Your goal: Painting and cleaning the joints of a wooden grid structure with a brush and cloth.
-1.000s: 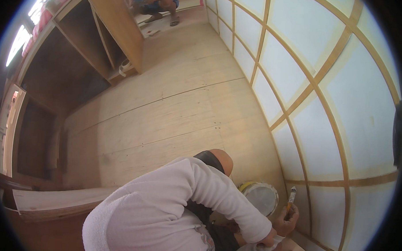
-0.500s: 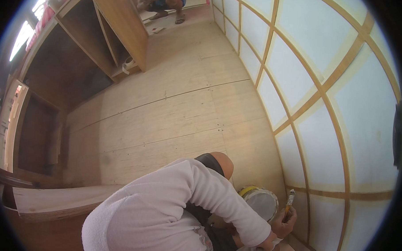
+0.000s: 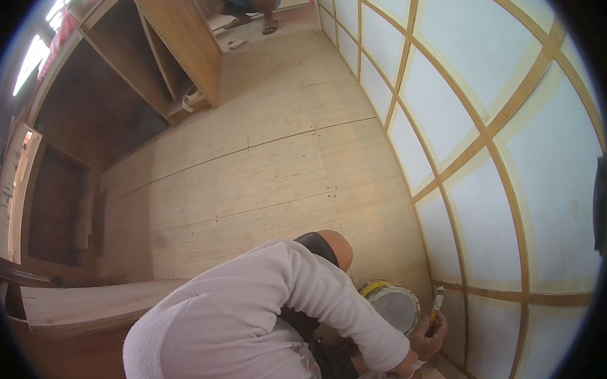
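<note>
At the lower right, my right hand (image 3: 430,337) is closed around the handle of a small paintbrush (image 3: 438,302). Its bristles point up and lie close to the wooden lattice of the white-panelled screen (image 3: 484,236). My left arm, in a white sleeve, reaches across to the right wrist. Only a bit of my left hand (image 3: 403,372) shows there, by the right cuff, and its fingers are hidden. Just left of the brush stands a round can (image 3: 394,310) with a yellow band and a pale grey top; the sleeve partly covers it.
Plywood floor (image 3: 250,181) stretches ahead. An open wooden cabinet (image 3: 181,45) stands at the left, with a roll of tape (image 3: 192,95) on its lower ledge. Nearer lies a thick wooden board (image 3: 92,302). Another person (image 3: 246,4) crouches at the far end.
The brush, my hands and the can stay practically in place. My view shifts very slightly, and the far person has moved a little.
</note>
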Demonstrator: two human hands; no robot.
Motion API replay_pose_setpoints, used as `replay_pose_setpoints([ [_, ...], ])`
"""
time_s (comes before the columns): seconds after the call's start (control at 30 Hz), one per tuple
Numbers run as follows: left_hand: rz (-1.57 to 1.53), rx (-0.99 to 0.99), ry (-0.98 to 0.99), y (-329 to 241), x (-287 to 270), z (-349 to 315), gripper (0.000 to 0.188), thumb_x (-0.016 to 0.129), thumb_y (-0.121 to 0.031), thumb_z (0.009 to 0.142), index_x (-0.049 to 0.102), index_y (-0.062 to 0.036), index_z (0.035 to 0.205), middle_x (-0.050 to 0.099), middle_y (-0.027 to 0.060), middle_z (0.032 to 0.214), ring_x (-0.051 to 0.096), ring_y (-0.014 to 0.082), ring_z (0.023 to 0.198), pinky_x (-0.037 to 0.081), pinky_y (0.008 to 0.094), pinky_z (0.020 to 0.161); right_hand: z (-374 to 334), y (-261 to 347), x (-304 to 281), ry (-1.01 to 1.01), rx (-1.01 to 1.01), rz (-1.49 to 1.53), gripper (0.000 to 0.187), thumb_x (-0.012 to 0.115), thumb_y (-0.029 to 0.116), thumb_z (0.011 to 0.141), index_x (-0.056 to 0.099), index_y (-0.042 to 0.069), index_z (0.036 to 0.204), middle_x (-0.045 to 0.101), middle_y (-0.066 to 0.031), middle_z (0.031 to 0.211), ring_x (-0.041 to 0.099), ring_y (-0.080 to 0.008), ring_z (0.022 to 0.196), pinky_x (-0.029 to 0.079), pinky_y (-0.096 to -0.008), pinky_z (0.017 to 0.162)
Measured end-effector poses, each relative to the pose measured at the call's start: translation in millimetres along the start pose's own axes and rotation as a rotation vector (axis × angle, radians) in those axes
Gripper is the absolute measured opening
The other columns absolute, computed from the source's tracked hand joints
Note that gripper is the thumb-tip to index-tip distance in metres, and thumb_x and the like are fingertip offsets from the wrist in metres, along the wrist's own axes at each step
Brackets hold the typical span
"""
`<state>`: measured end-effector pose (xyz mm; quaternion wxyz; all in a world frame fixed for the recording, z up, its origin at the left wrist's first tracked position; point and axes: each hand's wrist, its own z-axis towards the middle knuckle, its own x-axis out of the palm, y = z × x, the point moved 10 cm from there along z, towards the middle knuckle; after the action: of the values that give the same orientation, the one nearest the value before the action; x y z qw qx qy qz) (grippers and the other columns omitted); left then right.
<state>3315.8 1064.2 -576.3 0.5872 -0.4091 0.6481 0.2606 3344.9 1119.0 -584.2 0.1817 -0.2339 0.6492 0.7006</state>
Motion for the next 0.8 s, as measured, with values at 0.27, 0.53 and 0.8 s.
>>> replay_pose_setpoints([
  [0.27,0.798,-0.322,0.049,-0.6,8.0,28.0,0.019,0.066,-0.004,0.081,0.064,0.0004,0.1,0.064,0.0107,0.098,0.061,0.0203,0.095,0.05,0.0289,0.083,-1.5,9.7,-3.2,0.003,-0.015,-0.022,0.028,0.059,0.001,0.084,0.06,0.0,0.111,0.066,-0.0146,0.102,0.064,-0.0226,0.093,0.05,-0.0312,0.08],
  [0.53,0.982,-0.47,0.1,2.3,5.0,38.9,0.02,0.066,-0.003,0.082,0.064,0.0009,0.101,0.064,0.0103,0.099,0.061,0.0196,0.096,0.05,0.0283,0.084,-0.3,6.0,-3.4,-0.019,-0.033,-0.037,0.029,0.06,0.002,0.083,0.06,0.001,0.112,0.066,-0.0151,0.103,0.064,-0.0228,0.094,0.051,-0.0311,0.081],
  [0.8,1.032,-0.546,0.126,7.0,1.4,41.2,0.021,0.067,-0.003,0.083,0.063,0.0015,0.102,0.063,0.0098,0.1,0.06,0.0188,0.097,0.05,0.0277,0.085,-2.2,2.4,1.2,0.011,0.024,0.007,0.029,0.059,0.001,0.084,0.059,0.0,0.113,0.064,-0.0161,0.107,0.064,-0.0234,0.098,0.051,-0.0316,0.083],
])
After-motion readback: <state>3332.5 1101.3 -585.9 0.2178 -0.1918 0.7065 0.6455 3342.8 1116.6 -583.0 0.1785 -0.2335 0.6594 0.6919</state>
